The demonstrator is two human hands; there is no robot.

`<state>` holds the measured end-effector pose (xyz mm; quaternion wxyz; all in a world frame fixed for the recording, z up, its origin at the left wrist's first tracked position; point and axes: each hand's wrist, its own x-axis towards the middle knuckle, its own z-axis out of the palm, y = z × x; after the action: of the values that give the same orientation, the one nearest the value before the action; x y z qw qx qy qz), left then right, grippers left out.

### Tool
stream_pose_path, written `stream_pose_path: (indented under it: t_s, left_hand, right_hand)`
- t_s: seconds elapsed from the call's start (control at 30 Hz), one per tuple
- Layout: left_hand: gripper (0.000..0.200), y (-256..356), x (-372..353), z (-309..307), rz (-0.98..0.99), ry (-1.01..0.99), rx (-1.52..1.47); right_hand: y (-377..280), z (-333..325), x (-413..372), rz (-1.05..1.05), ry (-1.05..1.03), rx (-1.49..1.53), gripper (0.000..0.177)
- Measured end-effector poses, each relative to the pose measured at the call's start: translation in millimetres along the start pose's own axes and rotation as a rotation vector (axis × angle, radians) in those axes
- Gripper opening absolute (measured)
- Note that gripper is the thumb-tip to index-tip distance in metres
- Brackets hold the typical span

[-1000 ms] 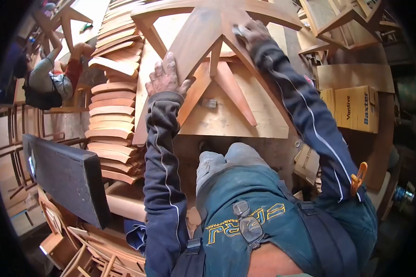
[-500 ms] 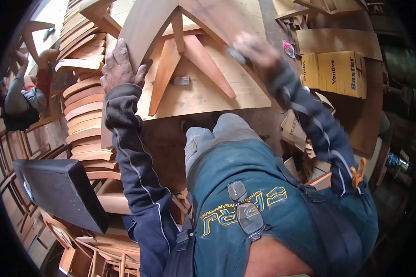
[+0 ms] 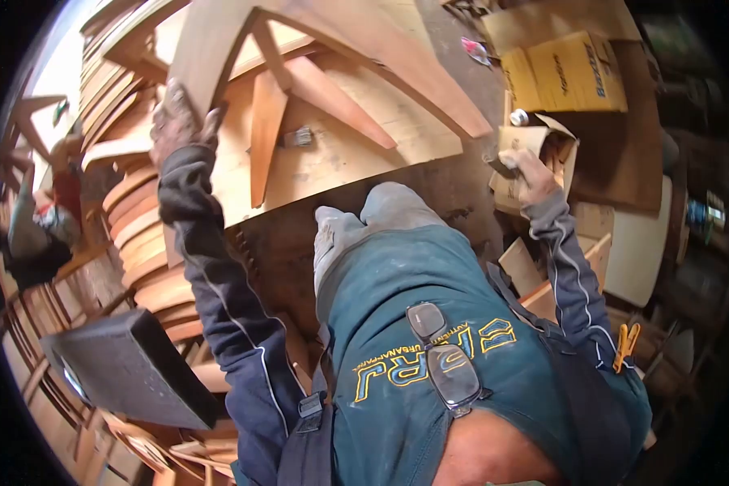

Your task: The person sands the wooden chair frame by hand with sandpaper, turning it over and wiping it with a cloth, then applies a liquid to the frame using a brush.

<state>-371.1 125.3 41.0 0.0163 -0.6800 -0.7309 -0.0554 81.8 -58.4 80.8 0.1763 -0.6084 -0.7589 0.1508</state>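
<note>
A large angled wooden frame (image 3: pixel 364 47) lies across a pale board (image 3: pixel 340 166). My left hand (image 3: pixel 178 125) is on the edge of the frame's left arm, its fingers wrapped round the wood. Out to the right, beside the tip of the frame's right arm, my right hand (image 3: pixel 530 174) is closed on a small greyish sanding piece (image 3: pixel 500 168), in front of an open carton (image 3: pixel 571 162). Smaller tapered wooden legs (image 3: pixel 267 134) spread below the frame. Near them a brush (image 3: pixel 298 136) lies on the board.
Curved wooden parts (image 3: pixel 150 251) are stacked at the left. A dark padded block (image 3: pixel 134 368) stands at the lower left. A yellow box (image 3: pixel 563 74) is at the upper right. Another person (image 3: pixel 36 219) sits at the far left.
My right hand has moved off the frame's right arm, down and to the right. My left hand stays on the frame. The whole view has shifted and tilted.
</note>
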Motion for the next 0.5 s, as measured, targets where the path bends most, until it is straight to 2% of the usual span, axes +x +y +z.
stream_pose_path:
  t_s: [0.03, 0.07, 0.1, 0.17, 0.23, 0.33, 0.43, 0.47, 0.5]
  left_hand:
    - [0.079, -6.7, 3.1, 8.5, 0.051, 0.049, -0.009]
    - [0.079, 1.3, 0.9, -0.3, 0.013, 0.009, -0.018]
    - [0.080, 7.0, -0.7, -9.3, -0.032, -0.030, -0.020]
    - [0.080, 6.5, -0.1, -7.0, -0.037, -0.024, 0.004]
    - [0.080, 6.7, -0.2, -10.7, -0.049, -0.038, 0.003]
    - [0.079, 5.0, -1.0, -9.7, -0.031, -0.040, -0.024]
    - [0.079, 4.2, -0.6, -8.3, -0.031, -0.041, -0.033]
    - [0.079, 1.8, 0.3, -4.5, -0.023, -0.032, -0.034]
    - [0.080, 2.6, -0.7, -5.8, -0.037, -0.042, -0.032]
  right_hand:
    - [10.8, 2.4, -13.4, 0.131, 0.068, 0.161, 0.023]
    - [42.4, 14.5, -25.9, 0.290, 0.190, 0.150, 0.023]
    - [7.2, -2.9, -7.2, 0.378, 0.263, 0.005, 0.025]
    - [14.0, -2.0, 8.7, 0.453, 0.308, 0.219, 0.029]
    - [-12.2, -8.7, 41.1, 0.424, 0.272, 0.484, 0.034]
    - [16.2, 3.1, 73.5, 0.308, 0.173, 0.334, 0.041]
    - [53.2, 18.0, 97.2, 0.327, 0.049, 0.370, 0.048]
    - [43.3, 11.9, 102.5, 0.327, 0.049, 0.386, 0.043]
    - [34.0, 7.0, 106.3, 0.241, 0.071, 0.444, 0.040]
